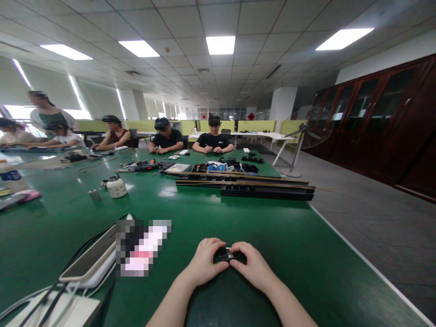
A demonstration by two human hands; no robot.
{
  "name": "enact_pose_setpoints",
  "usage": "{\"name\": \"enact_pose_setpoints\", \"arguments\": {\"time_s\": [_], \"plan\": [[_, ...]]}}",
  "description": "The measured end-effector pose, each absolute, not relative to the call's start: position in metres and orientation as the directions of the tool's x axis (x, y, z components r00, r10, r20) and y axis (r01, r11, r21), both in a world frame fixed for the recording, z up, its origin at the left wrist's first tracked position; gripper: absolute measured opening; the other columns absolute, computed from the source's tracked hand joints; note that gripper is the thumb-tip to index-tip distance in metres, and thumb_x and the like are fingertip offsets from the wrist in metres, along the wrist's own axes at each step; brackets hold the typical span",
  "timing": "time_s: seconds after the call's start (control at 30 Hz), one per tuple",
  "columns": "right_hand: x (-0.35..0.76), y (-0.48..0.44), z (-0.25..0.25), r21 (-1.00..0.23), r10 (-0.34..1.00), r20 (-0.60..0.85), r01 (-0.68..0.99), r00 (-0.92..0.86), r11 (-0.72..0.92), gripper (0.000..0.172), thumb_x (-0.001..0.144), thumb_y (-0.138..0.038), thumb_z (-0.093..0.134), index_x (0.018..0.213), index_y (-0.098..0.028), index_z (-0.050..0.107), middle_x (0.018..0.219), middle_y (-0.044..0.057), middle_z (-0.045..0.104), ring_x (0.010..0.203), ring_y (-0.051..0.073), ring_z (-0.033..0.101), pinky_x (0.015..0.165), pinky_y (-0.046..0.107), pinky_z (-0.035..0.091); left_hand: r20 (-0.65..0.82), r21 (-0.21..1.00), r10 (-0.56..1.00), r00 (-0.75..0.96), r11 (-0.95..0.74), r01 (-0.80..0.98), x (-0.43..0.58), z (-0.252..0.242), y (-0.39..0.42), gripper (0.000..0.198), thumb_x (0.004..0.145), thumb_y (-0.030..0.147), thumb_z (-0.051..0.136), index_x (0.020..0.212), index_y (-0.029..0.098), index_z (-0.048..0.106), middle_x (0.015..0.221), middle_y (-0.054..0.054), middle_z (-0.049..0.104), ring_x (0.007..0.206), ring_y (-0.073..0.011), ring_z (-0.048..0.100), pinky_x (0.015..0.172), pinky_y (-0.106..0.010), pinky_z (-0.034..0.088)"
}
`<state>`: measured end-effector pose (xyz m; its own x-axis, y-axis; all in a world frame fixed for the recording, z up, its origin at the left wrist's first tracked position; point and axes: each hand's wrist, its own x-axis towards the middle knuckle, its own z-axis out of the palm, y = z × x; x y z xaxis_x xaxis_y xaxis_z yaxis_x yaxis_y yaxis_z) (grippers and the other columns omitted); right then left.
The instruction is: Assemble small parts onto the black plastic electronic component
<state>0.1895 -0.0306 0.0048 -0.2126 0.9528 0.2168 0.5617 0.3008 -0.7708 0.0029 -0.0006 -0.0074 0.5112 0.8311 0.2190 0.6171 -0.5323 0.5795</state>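
Observation:
Near the front of the green table, a small black part [225, 255] with a light-coloured middle sits between my two hands. My left hand [207, 259] grips its left side, thumb below and fingers above. On the right side, my right hand [250, 263] pinches it the same way, so the fingertips of both hands almost meet over it. The fingers cover much of the part, and its exact kind is too small to make out.
Left of my hands lie a phone [91, 254] with cables and a pixelated patch. A floral jar [116, 186] and a grey cylinder [94, 195] stand farther back. Long black rails [267, 193] with thin rods cross the table ahead. Several people sit beyond; a fan [303, 129] stands right.

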Motion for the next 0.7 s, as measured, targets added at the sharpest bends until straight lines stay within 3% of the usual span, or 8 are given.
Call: {"name": "enact_pose_setpoints", "arguments": {"time_s": [0.33,0.7], "plan": [[0.1906,-0.0288,0.0023,-0.765,0.949,0.22,0.563,-0.228,0.313,0.014,0.068,-0.02,0.06,0.082,-0.023,0.061,0.098,0.004,0.064,0.095,0.02,0.056,0.088,0.035,0.041,0.245,0.572,0.826,0.508,-0.546,0.612,0.0037,-0.0075,-0.0013,0.034,0.071,0.029,0.061,0.104,0.024,0.054,0.108,-0.004,0.056,0.103,-0.022,0.047,0.093,-0.038,0.033],[0.1951,-0.0238,0.0024,-0.882,0.98,0.135,0.434,-0.146,0.186,0.019,0.071,-0.028,0.058,0.088,-0.02,0.059,0.094,0.004,0.064,0.092,0.02,0.058,0.087,0.035,0.041,0.234,0.579,0.831,0.505,-0.536,0.614,0.0041,-0.0037,-0.0034,0.032,0.07,0.027,0.061,0.101,0.024,0.055,0.106,-0.003,0.056,0.101,-0.0216,0.047,0.091,-0.036,0.033]]}}
